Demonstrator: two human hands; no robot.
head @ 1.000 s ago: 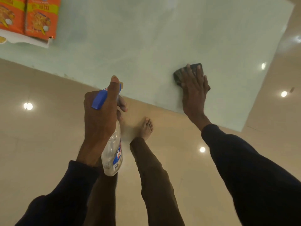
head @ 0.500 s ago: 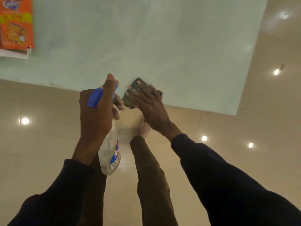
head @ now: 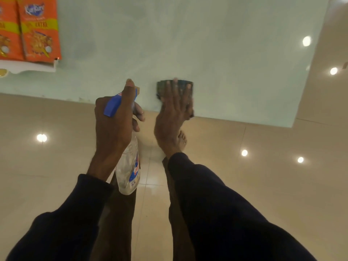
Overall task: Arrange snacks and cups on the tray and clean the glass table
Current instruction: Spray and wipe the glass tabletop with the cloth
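My left hand (head: 113,123) grips a clear spray bottle (head: 129,170) with a blue trigger head, held just off the near edge of the glass table (head: 216,49). My right hand (head: 174,108) lies flat with straight fingers on a dark cleaning cloth (head: 162,87), pressing it on the glass close to the near edge. Two orange snack packets (head: 37,31) lie on a white tray (head: 28,67) at the far left of the table.
Glossy beige floor tiles (head: 263,185) with ceiling-light reflections surround the table. My legs and a bare foot (head: 181,140) stand right at the table's near edge. The table's right corner (head: 293,125) is close on the right.
My right hand slid the cloth left toward the bottle, then back right a little and further onto the glass. The left hand kept its hold on the bottle. The view shifted.
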